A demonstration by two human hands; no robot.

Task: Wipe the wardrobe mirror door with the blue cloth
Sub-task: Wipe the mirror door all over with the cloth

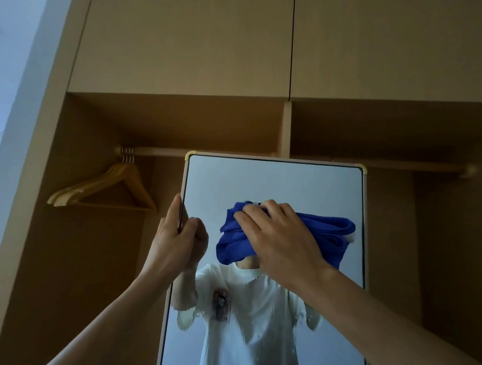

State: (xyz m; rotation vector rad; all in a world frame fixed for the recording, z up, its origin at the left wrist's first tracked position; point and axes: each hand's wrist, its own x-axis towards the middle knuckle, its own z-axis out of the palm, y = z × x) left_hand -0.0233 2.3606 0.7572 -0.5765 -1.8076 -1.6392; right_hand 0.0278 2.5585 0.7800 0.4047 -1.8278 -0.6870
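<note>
The tall mirror door [273, 181] with a pale frame and gold corners stands in front of the open wardrobe. My left hand [171, 234] grips the mirror's left edge, its thumb behind the frame. A bunched blue cloth [324, 232] lies against the glass in the mirror's upper half. My right hand [278, 238] rests on the cloth with fingers curled into its folds, holding it to the glass. Streaks and drips show on the lower glass, over the reflection of a person in a white T-shirt.
Wooden hangers [107, 188] hang from the rail [157, 151] left of the mirror. Closed upper cabinet doors [186, 38] sit above the open wardrobe compartments. A white wall [11, 83] runs along the left.
</note>
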